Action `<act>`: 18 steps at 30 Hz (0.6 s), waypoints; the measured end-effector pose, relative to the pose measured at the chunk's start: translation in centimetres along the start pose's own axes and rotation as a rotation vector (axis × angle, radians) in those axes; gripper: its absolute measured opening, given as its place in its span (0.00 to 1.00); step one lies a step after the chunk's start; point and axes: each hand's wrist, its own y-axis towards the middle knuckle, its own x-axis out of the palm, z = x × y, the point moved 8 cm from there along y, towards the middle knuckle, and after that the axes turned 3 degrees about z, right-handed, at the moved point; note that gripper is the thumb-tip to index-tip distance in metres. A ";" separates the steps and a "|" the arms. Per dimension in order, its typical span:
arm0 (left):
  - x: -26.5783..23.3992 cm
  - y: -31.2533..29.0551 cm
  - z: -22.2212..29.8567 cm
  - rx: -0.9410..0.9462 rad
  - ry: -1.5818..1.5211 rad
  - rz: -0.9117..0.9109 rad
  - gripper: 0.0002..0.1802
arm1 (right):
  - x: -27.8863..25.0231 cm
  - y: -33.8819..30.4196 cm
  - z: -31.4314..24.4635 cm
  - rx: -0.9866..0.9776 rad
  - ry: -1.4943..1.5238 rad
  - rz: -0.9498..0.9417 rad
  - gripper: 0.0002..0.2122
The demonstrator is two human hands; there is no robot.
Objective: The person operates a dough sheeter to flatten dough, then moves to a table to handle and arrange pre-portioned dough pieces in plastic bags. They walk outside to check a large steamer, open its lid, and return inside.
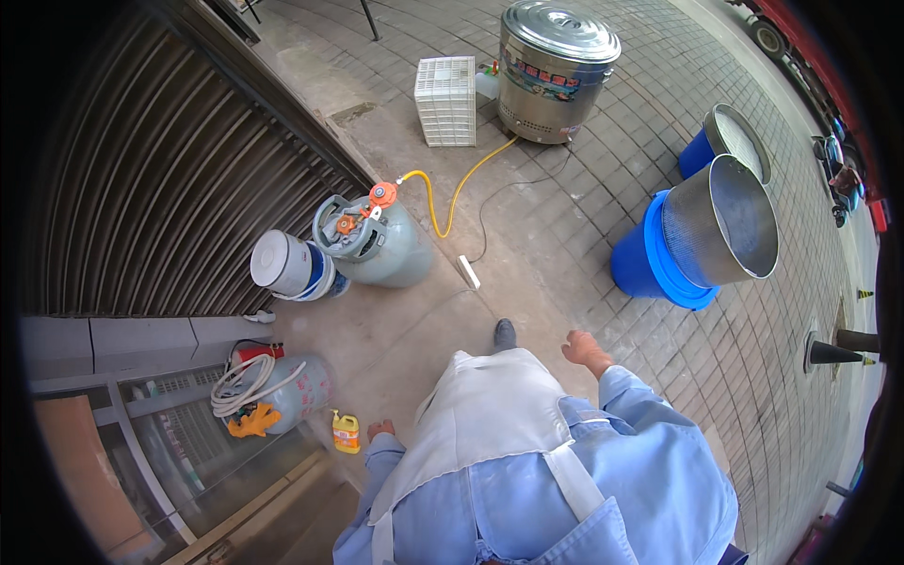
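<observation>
Low at my left side is my left hand (380,428), small in view and close to the sleeve. Its fingers are mostly hidden. The nearest thing to it is a yellow jug with a handle (346,434), standing on the ground a little to its left. My right hand (587,352) hangs out in front of my right sleeve with its fingers curled in and nothing visible in them. It touches nothing. A white apron (490,410) covers my front, and one dark shoe (505,334) shows beyond its edge.
A grey gas cylinder (400,250) stands ahead left; a yellow hose (450,212) runs to a steel drum cooker (554,80) beside a white crate (446,104). A white power strip (469,273) lies ahead. Blue barrels (636,254) bearing a steel cylinder (692,231) stand right.
</observation>
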 end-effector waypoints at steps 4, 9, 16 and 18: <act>-3.0 0.9 5.0 0.026 -0.172 0.151 0.24 | -0.9 0.2 2.7 0.073 0.044 0.020 0.15; -3.5 3.4 7.4 -0.006 -0.180 0.242 0.24 | -0.9 0.4 2.5 0.075 0.046 0.008 0.16; -3.1 5.3 8.2 0.042 -0.138 0.146 0.24 | -0.7 0.3 1.8 0.120 0.069 0.024 0.17; -3.2 5.7 8.1 0.011 -0.113 0.136 0.24 | -0.6 0.2 1.9 0.130 0.077 0.045 0.17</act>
